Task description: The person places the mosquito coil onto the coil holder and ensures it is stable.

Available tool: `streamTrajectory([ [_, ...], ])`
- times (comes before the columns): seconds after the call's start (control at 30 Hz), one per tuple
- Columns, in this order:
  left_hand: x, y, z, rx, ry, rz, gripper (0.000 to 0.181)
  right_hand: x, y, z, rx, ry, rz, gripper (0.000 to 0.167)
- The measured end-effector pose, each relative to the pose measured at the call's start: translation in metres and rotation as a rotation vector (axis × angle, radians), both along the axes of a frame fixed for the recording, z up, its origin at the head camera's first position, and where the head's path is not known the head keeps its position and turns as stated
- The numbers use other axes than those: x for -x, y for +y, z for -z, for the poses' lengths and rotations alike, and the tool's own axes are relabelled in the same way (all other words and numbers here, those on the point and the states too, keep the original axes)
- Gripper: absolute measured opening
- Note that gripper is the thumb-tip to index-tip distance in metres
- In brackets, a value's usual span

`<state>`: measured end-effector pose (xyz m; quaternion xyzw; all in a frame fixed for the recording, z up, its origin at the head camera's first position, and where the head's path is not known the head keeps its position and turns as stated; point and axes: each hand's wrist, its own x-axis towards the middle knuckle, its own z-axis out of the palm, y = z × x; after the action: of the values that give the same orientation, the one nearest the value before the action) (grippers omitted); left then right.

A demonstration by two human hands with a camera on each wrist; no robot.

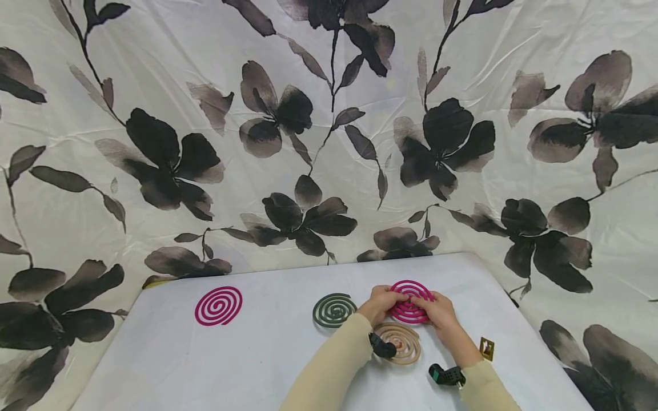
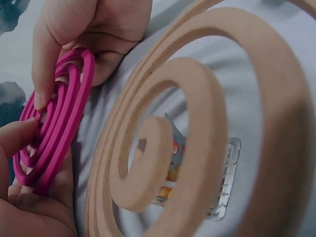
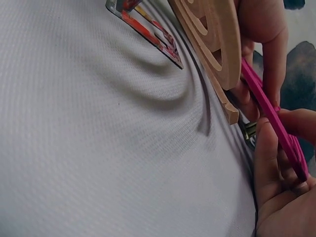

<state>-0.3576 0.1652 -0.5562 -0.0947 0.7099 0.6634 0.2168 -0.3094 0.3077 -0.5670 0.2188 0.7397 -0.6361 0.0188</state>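
Both hands hold a magenta mosquito coil [image 1: 409, 319] above the table, its spiral face turned up. My left hand [image 1: 380, 303] grips its left edge, and my right hand [image 1: 445, 315] grips the right edge. The thumbs press near the coil's middle, with other fingers underneath, as the left wrist view shows. Close below the hands a tan coil [image 2: 197, 123] sits raised off the cloth, a printed metal stand [image 2: 228, 180] beneath it. The left wrist's camera hides part of this tan coil from the head view. A dark green coil [image 1: 334, 311] lies left of my left hand.
Farther left, another magenta coil [image 1: 218, 306] lies on the white-covered table [image 1: 205, 365]. A gold-coloured metal piece with a cut-out [image 1: 486, 349] is beside the right wrist. Behind the table hangs a floral cloth [image 1: 360, 160].
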Motion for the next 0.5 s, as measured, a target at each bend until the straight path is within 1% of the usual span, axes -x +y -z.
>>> streamTrajectory([
  [0.17,-0.0023,-0.0011,-0.0036,-0.011,-0.01,0.011,0.025,0.0007,-0.0002,0.0017,-0.001,-0.006,0.006,0.059],
  [0.27,-0.0022,-0.0012,-0.0046,-0.021,-0.007,0.017,0.024,0.0012,0.0005,0.0027,0.006,-0.001,0.007,0.06],
  [0.4,-0.0012,-0.0008,-0.0036,-0.024,-0.012,0.018,0.027,0.0,0.0014,0.003,0.02,0.014,0.006,0.064],
  [0.5,-0.0004,-0.0008,-0.0021,-0.025,-0.015,0.011,0.029,-0.0021,0.001,0.002,0.014,0.025,0.005,0.064],
])
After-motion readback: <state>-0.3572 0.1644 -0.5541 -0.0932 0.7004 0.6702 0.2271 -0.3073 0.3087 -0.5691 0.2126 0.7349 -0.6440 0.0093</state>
